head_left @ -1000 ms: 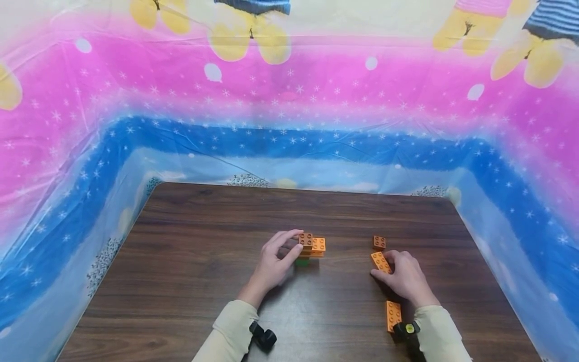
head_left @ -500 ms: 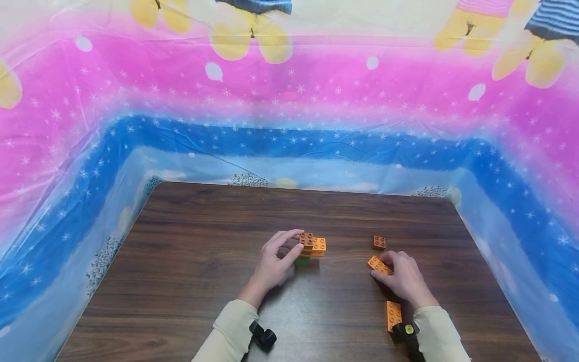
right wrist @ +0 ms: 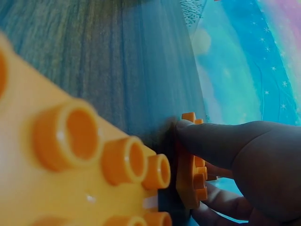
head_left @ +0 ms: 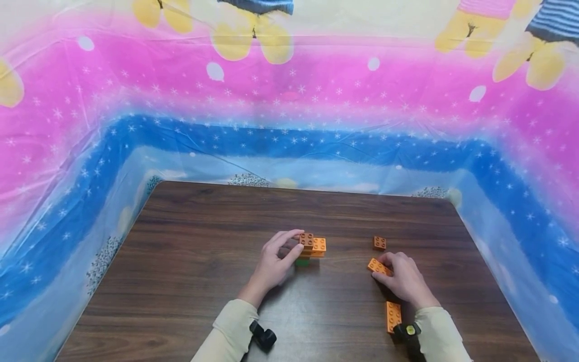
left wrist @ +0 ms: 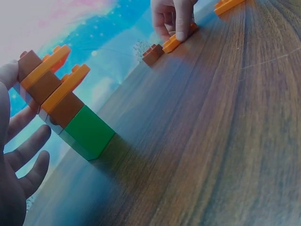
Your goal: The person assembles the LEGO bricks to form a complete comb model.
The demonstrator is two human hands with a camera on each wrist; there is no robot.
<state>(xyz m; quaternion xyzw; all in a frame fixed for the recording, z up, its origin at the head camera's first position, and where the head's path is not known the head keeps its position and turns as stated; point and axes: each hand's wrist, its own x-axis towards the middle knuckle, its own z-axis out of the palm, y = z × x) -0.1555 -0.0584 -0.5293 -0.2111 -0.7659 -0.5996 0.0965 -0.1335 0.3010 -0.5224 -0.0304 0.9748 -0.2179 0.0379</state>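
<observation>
A stacked brick tower stands upright near the middle of the table, with a green brick [left wrist: 89,132] at its base. Brown bricks alternate above it with thin orange ones that jut out to one side; a brown brick [head_left: 306,241] tops it. My left hand [head_left: 277,255] holds this top brick between thumb and forefinger, while its other fingers spread beside the tower. Farther right, my right hand [head_left: 405,277] pinches a thin orange brick [head_left: 378,266] by thumb and fingers, low at the tabletop. Whether that brick touches the table is unclear.
A loose brown brick [head_left: 379,243] lies just beyond the right hand. Another orange brick [head_left: 393,317] lies nearer, beside the right wrist's black camera [head_left: 403,330]. The dark wooden table [head_left: 203,211] ends at a printed cloth backdrop [head_left: 289,141].
The orange brick in the right hand has turned, its far end swinging left, mostly between the first two frames. The left hand and the tower have stayed in place.
</observation>
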